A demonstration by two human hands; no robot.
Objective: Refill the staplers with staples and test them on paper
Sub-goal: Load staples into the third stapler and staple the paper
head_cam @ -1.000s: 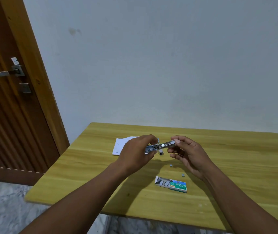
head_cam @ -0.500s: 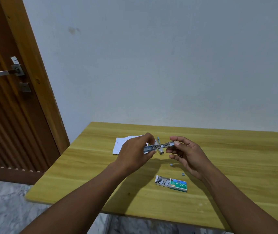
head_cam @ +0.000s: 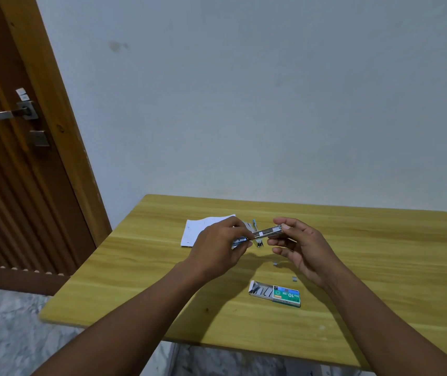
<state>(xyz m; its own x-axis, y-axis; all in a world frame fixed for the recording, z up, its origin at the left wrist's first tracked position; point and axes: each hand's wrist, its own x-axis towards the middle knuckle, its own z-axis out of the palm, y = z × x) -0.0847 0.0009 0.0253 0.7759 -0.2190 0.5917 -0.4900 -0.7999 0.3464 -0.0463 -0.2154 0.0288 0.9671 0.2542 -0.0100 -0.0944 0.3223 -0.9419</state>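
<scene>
Left hand (head_cam: pixel 218 245) grips stapler (head_cam: pixel 267 232); right hand (head_cam: pixel 298 246) pinches its far end; staple box (head_cam: pixel 275 293) near table (head_cam: pixel 135 280) front edge.

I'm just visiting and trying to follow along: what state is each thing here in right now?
Stapler: opened out, held in the air between both hands.
Left hand: gripping the stapler's left end.
Right hand: fingertips on its right end.
Staple box: open, lying flat on the table.
Paper: lying on the table, partly hidden by the left hand.
Door: looks closed.
</scene>
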